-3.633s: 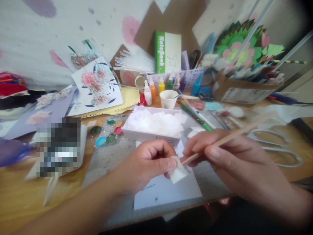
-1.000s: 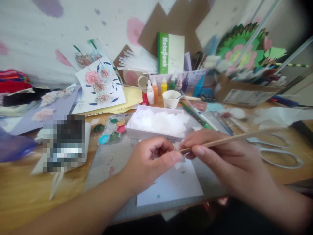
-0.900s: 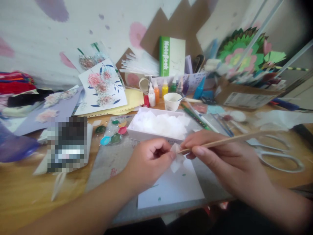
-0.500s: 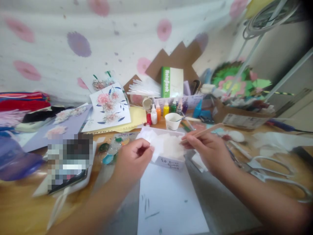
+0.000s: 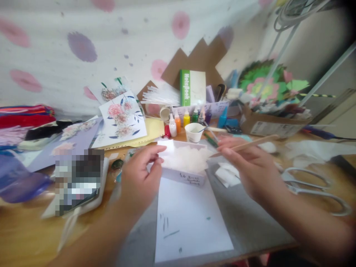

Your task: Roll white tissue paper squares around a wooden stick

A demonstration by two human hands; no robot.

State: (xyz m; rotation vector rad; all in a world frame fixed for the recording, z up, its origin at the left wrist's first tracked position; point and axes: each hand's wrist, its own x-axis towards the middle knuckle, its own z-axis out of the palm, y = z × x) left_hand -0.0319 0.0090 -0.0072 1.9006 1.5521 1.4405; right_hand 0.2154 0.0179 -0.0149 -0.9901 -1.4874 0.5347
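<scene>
A small white box (image 5: 179,178) with handwriting on its front holds a heap of thin, pale pieces (image 5: 189,157), paper-like and blurred. My left hand (image 5: 143,176) is at the box's left end, its fingers curled and the thumb and forefinger apart. Nothing shows between them, and a brighter white piece (image 5: 168,148) lies by the fingertips. Pinched in my right hand (image 5: 247,163) is a flat wooden stick (image 5: 258,141), slanting down so its tip is at the box's right end. Under the box's front lies a white sheet (image 5: 189,218) with dark green marks.
Behind the box stand a white cup (image 5: 194,132) with a stick in it and several paint bottles (image 5: 186,118). Scissors (image 5: 308,183) lie at the right, beyond a folded white tissue (image 5: 228,174). A phone (image 5: 79,191) rests at the left near floral cards (image 5: 124,118).
My left hand has drawn back left from the pale pieces, its thumb and forefinger now apart. My right hand has shifted right and the stick lies flatter. The view has shifted slightly.
</scene>
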